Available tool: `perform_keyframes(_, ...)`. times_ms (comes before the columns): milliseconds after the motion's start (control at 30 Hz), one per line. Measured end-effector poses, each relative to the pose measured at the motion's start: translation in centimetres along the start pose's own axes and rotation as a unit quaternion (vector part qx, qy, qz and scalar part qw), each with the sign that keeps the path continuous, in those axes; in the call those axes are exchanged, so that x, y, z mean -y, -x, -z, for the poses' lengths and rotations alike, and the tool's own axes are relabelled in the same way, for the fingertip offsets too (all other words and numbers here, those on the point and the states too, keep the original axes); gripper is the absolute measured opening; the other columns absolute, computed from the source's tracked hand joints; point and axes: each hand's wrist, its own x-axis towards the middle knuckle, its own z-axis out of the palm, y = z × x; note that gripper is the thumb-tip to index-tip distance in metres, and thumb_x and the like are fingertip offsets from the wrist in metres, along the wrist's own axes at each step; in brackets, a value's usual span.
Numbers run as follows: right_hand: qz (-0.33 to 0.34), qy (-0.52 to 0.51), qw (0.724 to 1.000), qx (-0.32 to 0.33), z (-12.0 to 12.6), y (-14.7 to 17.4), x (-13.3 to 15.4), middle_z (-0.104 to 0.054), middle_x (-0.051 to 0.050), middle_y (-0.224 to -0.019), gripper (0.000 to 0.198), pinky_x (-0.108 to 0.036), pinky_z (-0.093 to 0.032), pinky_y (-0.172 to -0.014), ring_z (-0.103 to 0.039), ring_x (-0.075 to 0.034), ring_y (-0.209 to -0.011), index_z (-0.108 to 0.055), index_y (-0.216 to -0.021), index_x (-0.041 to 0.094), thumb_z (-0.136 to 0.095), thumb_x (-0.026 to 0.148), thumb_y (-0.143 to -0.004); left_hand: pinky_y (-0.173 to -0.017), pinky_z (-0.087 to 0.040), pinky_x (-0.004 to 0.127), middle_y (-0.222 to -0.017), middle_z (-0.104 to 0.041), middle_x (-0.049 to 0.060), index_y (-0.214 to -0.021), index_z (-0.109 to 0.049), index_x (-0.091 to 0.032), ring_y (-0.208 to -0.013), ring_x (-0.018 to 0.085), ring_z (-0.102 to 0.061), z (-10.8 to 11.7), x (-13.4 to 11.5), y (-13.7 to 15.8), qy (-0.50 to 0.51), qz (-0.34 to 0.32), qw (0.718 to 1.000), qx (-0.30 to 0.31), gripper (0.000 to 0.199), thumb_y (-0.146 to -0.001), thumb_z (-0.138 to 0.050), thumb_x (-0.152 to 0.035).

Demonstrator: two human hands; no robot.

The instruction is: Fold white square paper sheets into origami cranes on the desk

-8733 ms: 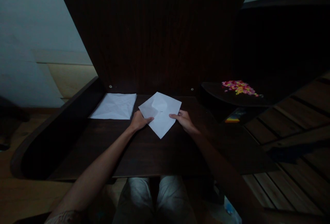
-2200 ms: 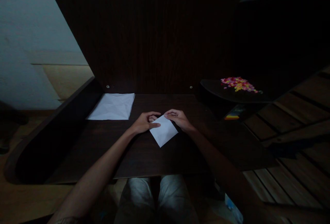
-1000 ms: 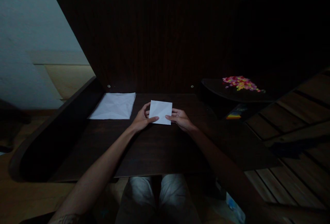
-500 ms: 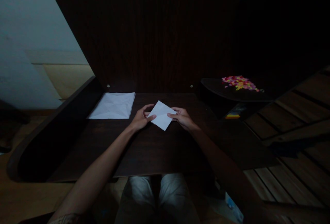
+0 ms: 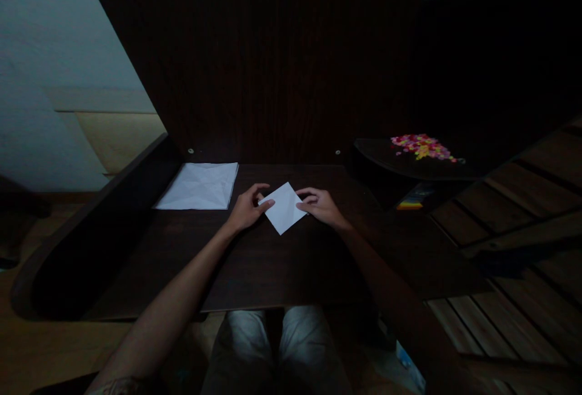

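A small white square of paper [image 5: 284,210], turned like a diamond, is held between both hands above the dark desk. My left hand [image 5: 248,207] pinches its left corner, thumb on top and fingers behind. At the right corner, my right hand [image 5: 321,206] grips it the same way, the thumb lying over the face. Whether the paper is folded into layers I cannot tell. To the left of my left hand lies a stack of larger creased white paper sheets [image 5: 200,185].
The dark wooden desk [image 5: 273,274] has a raised side panel [image 5: 91,231] at left and a tall back board [image 5: 264,68]. On a low curved shelf [image 5: 382,156] at right sits a heap of small pink, red and yellow pieces [image 5: 425,146]. Slatted wood [image 5: 504,207] lies beyond.
The small paper square has turned slightly in my hands, its top corner shifting right and its bottom corner left. Both hands stay on its side corners, with the right fingers slightly shifted.
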Motion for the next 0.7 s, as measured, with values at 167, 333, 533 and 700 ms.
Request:
perform_keyframes(167, 0.101, 0.224, 0.969, -0.014, 0.0, 0.0, -0.5, -0.068, -0.004, -0.076, 0.015, -0.032, -0.048, -0.069, -0.059, -0.018, -0.071, -0.07, -0.083, 0.017, -0.064, 0.017, -0.069, -0.072, -0.044, 0.031, -0.086, -0.067, 0.004, -0.104, -0.065, -0.018, -0.076, 0.018, -0.058, 0.2, 0.7, -0.1, -0.179, -0.076, 0.98, 0.053, 0.029, -0.081, -0.059, -0.034)
perform_keyframes(333, 0.154, 0.274, 0.949, -0.005, -0.3, -0.1, -1.1, -0.064, -0.009, -0.111, 0.045, -0.039, -0.044, -0.092, -0.052, -0.023, -0.106, -0.062, -0.115, 0.018, -0.065, 0.016, -0.07, -0.087, -0.042, 0.039, -0.097, -0.065, 0.008, -0.103, -0.066, -0.016, -0.092, 0.023, -0.055, 0.2, 1.4, -0.3, -0.248, -0.135, 0.957, 0.067, 0.026, -0.084, -0.056, -0.031)
perform_keyframes(533, 0.171, 0.229, 0.957, 0.039, -0.4, 0.0, -1.0, -0.06, -0.008, -0.124, 0.061, -0.038, -0.041, -0.097, -0.049, -0.021, -0.113, -0.048, -0.132, 0.019, -0.059, 0.009, -0.073, -0.089, -0.042, 0.04, -0.098, -0.063, 0.007, -0.101, -0.066, -0.018, -0.094, 0.022, -0.054, 0.3, 1.6, -0.3, -0.244, -0.156, 0.955, 0.067, 0.023, -0.084, -0.057, -0.03)
perform_keyframes(700, 0.2, 0.218, 0.955, 0.023, -0.3, -0.2, -1.1, -0.069, -0.003, -0.102, 0.055, -0.036, -0.046, -0.083, -0.053, -0.021, -0.096, -0.053, -0.126, 0.023, -0.06, 0.008, -0.073, -0.086, -0.043, 0.037, -0.095, -0.065, 0.006, -0.095, -0.068, -0.018, -0.092, 0.021, -0.055, 0.4, 1.8, -0.3, -0.226, -0.177, 0.954, 0.081, 0.018, -0.086, -0.054, -0.025)
